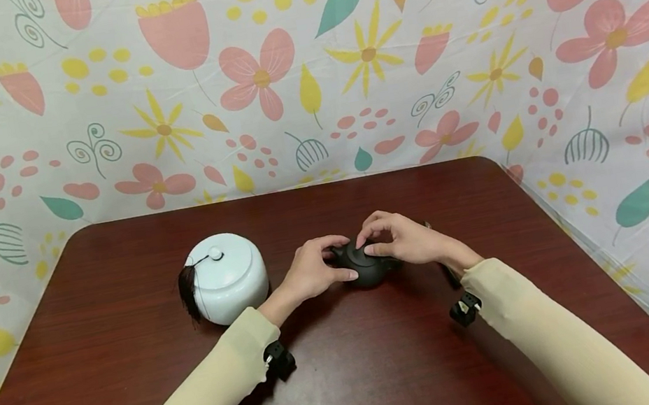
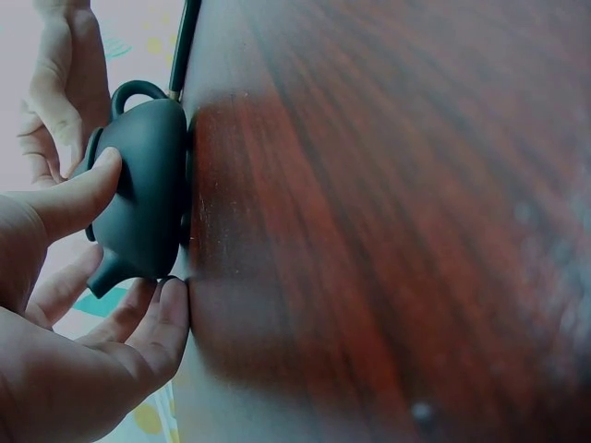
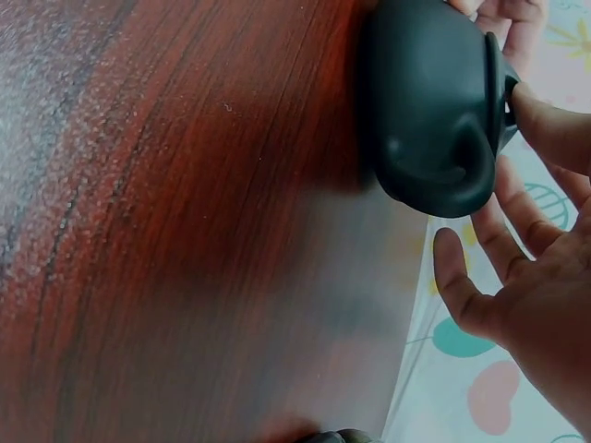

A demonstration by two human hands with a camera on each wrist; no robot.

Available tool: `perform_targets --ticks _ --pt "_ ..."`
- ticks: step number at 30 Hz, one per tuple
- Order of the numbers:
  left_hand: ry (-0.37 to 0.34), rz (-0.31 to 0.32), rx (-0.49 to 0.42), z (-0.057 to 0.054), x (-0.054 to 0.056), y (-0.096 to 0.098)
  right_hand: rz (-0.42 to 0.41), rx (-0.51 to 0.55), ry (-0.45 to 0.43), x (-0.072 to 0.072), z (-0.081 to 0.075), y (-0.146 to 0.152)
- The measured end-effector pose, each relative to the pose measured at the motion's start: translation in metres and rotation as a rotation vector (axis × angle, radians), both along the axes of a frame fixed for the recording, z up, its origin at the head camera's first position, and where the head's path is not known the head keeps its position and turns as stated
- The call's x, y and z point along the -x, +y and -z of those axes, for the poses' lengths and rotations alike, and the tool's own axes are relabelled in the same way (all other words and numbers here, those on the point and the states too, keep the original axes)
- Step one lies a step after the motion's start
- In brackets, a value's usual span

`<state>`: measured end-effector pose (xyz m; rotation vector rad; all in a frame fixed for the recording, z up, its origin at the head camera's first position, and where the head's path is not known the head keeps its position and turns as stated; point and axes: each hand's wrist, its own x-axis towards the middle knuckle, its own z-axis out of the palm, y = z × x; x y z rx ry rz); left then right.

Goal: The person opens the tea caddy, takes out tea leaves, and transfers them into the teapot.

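A small black teapot (image 1: 367,268) stands on the table between the two hands. My left hand (image 1: 312,269) holds it from the spout side. In the left wrist view the thumb (image 2: 88,189) presses on the body, while the fingers curl about the spout (image 2: 113,272). My right hand (image 1: 397,239) reaches over the top and pinches the knob of the teapot lid (image 1: 353,255). The looped handle (image 3: 452,180) shows in the right wrist view, below the right thumb and touched by no finger that I can make out. The lid sits on the pot.
A white lidded jar (image 1: 229,281) with a dark tassel (image 1: 188,291) stands left of the left hand. Partly hidden behind the right wrist lies a dark stick-like thing (image 1: 449,275). A flower-patterned cloth (image 1: 307,92) hangs behind the brown table (image 1: 361,395).
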<state>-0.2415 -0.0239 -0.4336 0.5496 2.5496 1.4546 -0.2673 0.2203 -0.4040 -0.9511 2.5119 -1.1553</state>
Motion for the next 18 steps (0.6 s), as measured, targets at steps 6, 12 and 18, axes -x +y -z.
perform_targets --ticks 6,12,18 --pt "-0.010 -0.007 0.003 -0.0007 -0.0007 0.0004 -0.001 -0.009 0.021 -0.0009 -0.0012 -0.0003" --pt "-0.010 0.004 0.005 -0.0016 -0.0004 -0.0002 -0.005 0.002 0.037 -0.0020 -0.0031 -0.0002" --pt "-0.013 0.007 0.001 -0.0019 -0.0005 -0.0009 0.005 0.007 0.055 -0.0041 -0.0078 -0.0006"
